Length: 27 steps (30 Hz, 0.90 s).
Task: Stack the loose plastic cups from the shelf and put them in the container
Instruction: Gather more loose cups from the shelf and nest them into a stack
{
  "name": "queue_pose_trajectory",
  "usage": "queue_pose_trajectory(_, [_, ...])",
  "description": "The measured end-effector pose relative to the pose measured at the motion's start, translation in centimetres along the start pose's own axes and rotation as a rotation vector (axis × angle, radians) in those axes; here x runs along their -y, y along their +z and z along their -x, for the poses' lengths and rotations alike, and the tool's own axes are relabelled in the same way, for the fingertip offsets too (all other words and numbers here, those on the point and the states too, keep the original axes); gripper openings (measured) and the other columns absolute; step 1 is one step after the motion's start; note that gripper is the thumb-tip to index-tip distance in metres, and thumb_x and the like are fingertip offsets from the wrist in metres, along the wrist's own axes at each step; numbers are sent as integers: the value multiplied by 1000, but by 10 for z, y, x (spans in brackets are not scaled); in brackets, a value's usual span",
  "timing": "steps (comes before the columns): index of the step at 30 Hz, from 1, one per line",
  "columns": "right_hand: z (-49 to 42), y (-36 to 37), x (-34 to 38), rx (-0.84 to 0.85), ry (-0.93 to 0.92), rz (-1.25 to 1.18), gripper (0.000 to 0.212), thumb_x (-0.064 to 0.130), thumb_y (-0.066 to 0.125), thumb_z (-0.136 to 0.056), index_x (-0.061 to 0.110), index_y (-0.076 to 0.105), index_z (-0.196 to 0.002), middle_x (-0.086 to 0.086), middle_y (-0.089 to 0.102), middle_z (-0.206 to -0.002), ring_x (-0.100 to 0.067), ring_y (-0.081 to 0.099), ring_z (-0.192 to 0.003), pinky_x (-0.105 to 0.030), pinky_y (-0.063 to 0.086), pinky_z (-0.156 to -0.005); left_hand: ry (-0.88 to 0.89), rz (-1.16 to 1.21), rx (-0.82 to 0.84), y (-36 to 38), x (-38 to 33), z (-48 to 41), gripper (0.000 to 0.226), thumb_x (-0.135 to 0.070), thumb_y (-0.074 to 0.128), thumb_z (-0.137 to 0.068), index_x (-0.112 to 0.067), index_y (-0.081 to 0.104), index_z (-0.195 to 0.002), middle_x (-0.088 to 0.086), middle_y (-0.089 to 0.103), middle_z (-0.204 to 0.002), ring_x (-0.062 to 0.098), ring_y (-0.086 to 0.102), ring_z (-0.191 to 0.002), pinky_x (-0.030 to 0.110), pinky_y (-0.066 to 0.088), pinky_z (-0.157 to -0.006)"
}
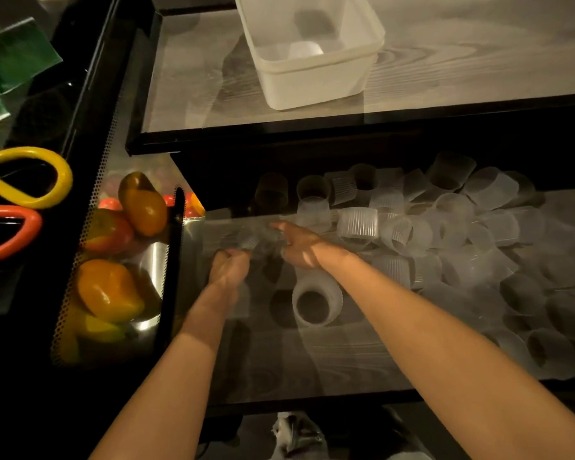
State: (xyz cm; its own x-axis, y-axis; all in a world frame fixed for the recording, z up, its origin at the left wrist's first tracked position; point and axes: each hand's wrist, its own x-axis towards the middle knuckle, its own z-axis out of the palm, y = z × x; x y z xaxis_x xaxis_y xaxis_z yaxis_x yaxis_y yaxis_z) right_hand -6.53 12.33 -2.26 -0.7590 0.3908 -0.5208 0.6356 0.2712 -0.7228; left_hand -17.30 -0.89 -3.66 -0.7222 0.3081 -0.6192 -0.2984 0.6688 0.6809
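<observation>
Many loose translucent ribbed plastic cups (445, 237) lie scattered across the middle and right of the lower shelf (329, 366). One cup (316, 302) lies on its side alone, just below my hands. My left hand (228, 267) is closed around a blurred cup (253, 239). My right hand (297, 244) touches the same blurred cup from the right, fingers pointing left. A white translucent container (312, 81) stands on the upper shelf, holding a cup (306, 49) inside.
The upper shelf (445, 71) has a black front edge above the cups. A perforated metal basket (80, 293) of plastic fruit stands left of the lower shelf. Yellow and orange looped tubes (30, 194) and green cloth (14, 54) lie further left.
</observation>
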Motion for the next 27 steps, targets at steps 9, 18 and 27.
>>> queue_pose_trajectory(9, [27,-27,19,-196,-171,-187,28,15,56,-101,19,61,-128,2,67,-114,-12,65,-103,-19,53,-80,326,218,10,-16,-29,35,17,-27,60,-101,-36,68,-113,2,69,-110,14,66,-95,31,54,-73])
queue_pose_trajectory(18, [143,-51,-4,-146,-109,-365,6,10,62,-95,9,59,-100,-15,73,-85,-23,77,-79,-34,62,-72,537,-25,511,-14,-34,84,25,-21,56,-102,-21,69,-124,-5,72,-105,1,66,-82,14,50,-63])
queue_pose_trajectory(27, [157,-28,-31,-100,-29,-317,15,9,61,-93,-5,55,-96,-8,64,-83,-16,77,-82,-27,58,-71,550,-84,475,-1,-14,106,19,-12,58,-101,-21,74,-107,-24,74,-85,-6,66,-72,10,48,-60])
